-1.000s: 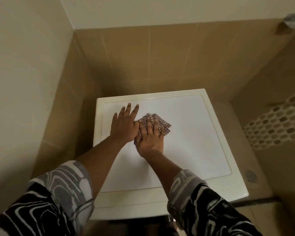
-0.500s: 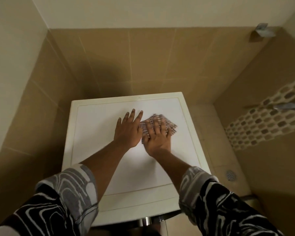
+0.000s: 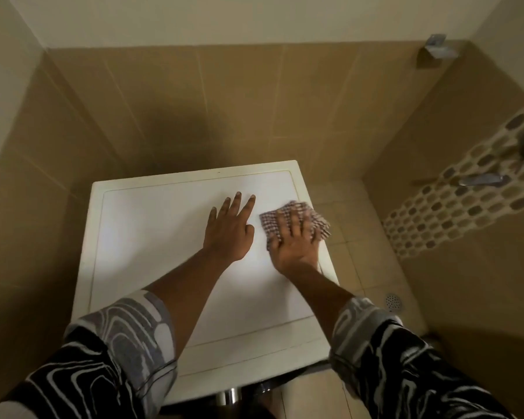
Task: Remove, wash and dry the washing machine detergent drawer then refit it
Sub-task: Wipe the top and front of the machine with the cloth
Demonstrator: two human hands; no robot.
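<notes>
We find no detergent drawer in view on washing machine top (image 3: 152, 237). Mid-top, left hand (image 3: 229, 234) flat, fingers straight. At right edge, right hand (image 3: 295, 246) presses checked cloth (image 3: 270, 222), fingers spread. We judge wiping underway; refit unconfirmed.

On my feed, the left sleeve (image 3: 112, 358) and right sleeve (image 3: 406, 370) are loose black fabric with swirling white and grey lines, paler grey at the cuffs. The left hand (image 3: 229, 234) and right hand (image 3: 295, 247) are bare.
</notes>
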